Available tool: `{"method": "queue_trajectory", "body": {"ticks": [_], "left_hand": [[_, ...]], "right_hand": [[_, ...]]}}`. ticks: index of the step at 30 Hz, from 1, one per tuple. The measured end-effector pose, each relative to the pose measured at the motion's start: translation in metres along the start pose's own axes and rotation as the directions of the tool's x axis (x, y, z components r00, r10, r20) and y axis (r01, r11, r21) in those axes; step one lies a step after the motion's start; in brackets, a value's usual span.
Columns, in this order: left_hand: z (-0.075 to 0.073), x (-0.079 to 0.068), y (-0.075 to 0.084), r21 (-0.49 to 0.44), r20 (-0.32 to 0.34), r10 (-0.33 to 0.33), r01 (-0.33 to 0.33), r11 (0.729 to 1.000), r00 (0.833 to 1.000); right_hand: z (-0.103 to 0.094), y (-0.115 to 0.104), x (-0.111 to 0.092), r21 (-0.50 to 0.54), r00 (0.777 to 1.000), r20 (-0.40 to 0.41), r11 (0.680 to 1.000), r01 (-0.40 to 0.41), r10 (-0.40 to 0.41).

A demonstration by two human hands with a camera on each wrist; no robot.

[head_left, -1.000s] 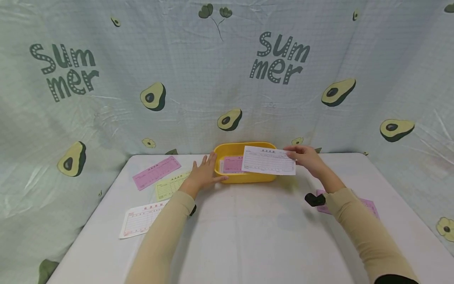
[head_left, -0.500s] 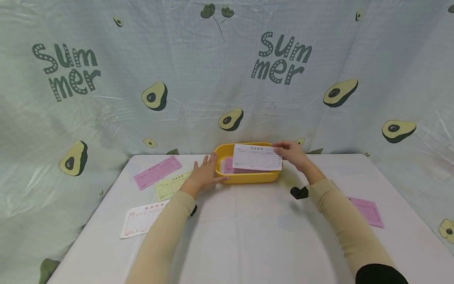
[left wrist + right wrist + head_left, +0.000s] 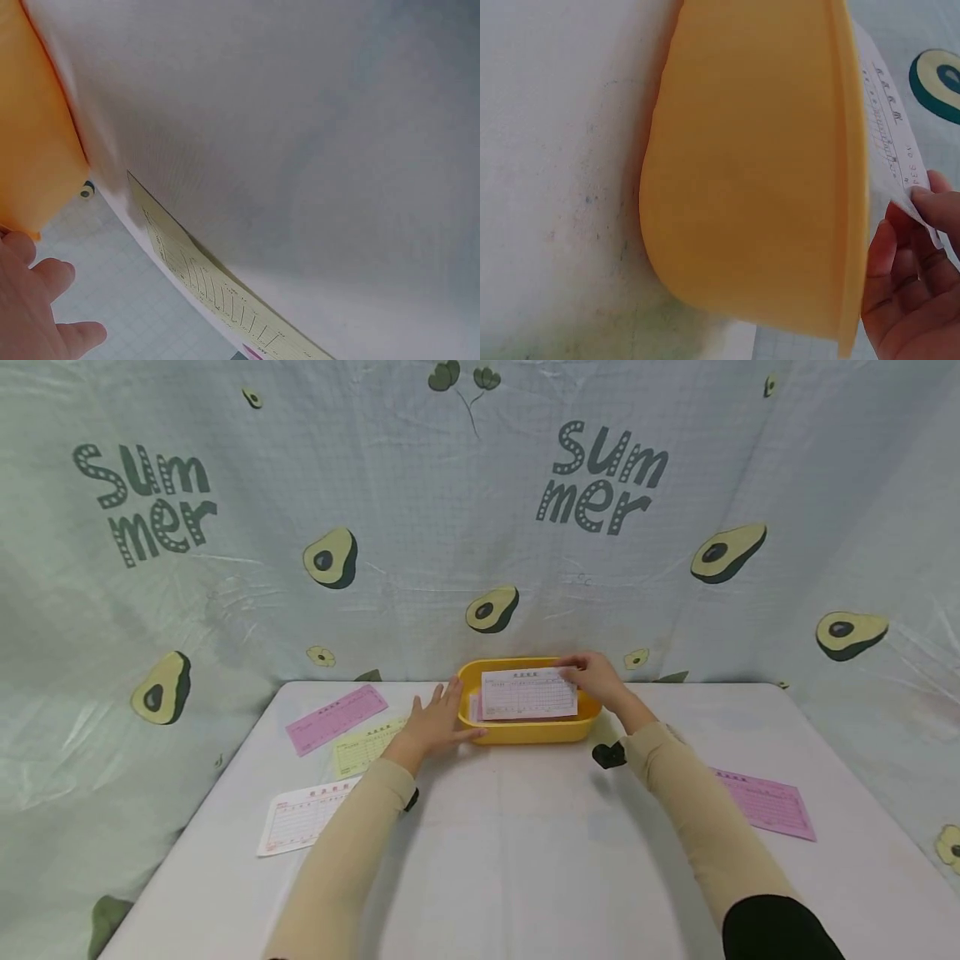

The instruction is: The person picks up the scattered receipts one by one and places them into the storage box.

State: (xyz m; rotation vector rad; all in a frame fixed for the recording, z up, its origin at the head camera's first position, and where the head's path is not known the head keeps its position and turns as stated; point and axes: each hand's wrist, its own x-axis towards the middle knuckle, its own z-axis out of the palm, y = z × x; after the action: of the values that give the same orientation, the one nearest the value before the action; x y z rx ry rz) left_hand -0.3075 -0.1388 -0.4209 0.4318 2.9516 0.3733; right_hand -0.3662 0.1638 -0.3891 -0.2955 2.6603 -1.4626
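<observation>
While right-hand fingers [image 3: 576,661] pinch a slip [image 3: 525,695], the backdrop [image 3: 420,510] reads "summer" (twice).

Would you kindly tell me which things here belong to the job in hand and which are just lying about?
In the job:
white slip, pinched by the right hand
yellow basin, touched by the left hand

Apparently just lying about, held by neither hand:
left pink slip
yellow slip
red-printed slip, partly hidden by a sleeve
right pink slip

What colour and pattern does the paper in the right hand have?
The paper is white with a printed grid; the head view shows it best.
</observation>
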Motion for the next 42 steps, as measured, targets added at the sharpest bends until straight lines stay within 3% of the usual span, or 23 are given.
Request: {"method": "queue_trajectory", "body": {"ticks": [10,23,37,42], "left_hand": [[0.001,0.000,-0.001,-0.013,0.006,-0.004,0.004,1.000,1.000],[-0.002,0.000,0.000,-0.005,0.003,0.005,-0.005,1.000,1.000],[-0.002,-0.001,0.002,0.013,-0.011,0.019,-0.019,1.000,1.000],[-0.002,-0.002,0.001,0.021,-0.009,0.015,-0.014,1.000,1.000]], "right_hand": [[0.018,0.002,0.011,-0.012,1.000,0.002,1.000,-0.028,0.028],[0.035,-0.002,0.017,-0.136,0.993,-0.118,0.990,-0.033,0.017],[0.029,0.005,0.010,-0.077,0.994,-0.105,0.997,-0.017,0.009],[0.023,0.004,0.007,-0.091,0.995,-0.097,0.995,0.028,-0.036]]}}
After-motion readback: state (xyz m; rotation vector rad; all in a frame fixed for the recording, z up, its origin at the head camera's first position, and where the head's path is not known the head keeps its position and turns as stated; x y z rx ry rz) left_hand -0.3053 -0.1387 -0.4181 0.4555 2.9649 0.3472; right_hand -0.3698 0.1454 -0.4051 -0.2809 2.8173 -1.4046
